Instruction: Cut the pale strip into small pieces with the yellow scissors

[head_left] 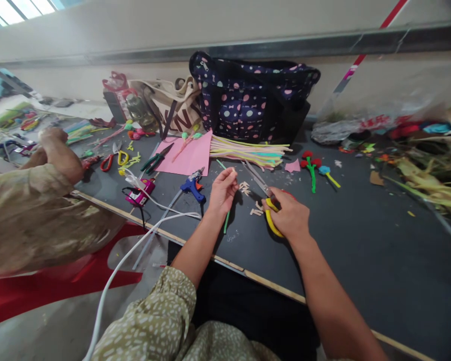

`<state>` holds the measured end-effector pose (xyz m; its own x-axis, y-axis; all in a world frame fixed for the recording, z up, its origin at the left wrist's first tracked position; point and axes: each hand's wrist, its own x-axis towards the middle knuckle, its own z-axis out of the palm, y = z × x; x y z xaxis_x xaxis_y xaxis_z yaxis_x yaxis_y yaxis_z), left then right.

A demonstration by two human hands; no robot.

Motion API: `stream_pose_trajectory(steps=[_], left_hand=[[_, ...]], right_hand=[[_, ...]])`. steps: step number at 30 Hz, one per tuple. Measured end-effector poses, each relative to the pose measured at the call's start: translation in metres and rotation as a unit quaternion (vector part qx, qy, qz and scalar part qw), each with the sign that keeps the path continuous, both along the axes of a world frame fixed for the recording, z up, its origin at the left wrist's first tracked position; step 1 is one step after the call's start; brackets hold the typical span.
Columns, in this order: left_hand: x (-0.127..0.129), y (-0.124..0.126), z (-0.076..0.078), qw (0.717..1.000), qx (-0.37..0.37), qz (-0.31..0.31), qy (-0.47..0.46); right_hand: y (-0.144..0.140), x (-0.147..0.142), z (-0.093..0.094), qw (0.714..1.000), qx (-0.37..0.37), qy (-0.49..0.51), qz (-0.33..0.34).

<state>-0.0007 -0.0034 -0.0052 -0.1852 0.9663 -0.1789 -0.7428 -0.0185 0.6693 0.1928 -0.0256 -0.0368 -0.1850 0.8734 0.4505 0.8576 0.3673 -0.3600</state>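
My right hand (290,213) grips a pair of scissors (271,220) by its yellow and red handles. The blades are parted and point up and left towards my left hand (224,190). That hand is closed in a pinch; something pale shows at its fingertips, too small to name. A green pipe cleaner (226,221) shows below this hand, and a green end shows above it; I cannot tell whether the hand holds it. Between the hands, short pale cut pieces (244,188) lie on the dark table (353,250), with several more (256,209) near the scissors handles.
Behind lie a bundle of pipe cleaners (248,150), pink paper (199,163) and a dotted bag (244,110). Pompom flowers (311,168) stand out at right. A blue glue gun (193,188), pliers (156,159) and white cable (115,276) are left, beside a co-worker's arm (62,155).
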Motion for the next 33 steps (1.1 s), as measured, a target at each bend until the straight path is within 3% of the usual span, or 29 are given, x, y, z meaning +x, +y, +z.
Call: stream_pose_trajectory(steps=[17,33], left_hand=[[-0.0021,0.002,-0.003,0.999,-0.011,-0.014,-0.044],[0.0015,0.0017,-0.0032,0.998,-0.032,-0.013,-0.059]], right_hand=[[-0.0037,-0.0031,-0.0039,0.998,0.016,-0.031,0.048],[-0.0052,-0.0066,-0.0019,0.996,0.033,-0.066,0.049]])
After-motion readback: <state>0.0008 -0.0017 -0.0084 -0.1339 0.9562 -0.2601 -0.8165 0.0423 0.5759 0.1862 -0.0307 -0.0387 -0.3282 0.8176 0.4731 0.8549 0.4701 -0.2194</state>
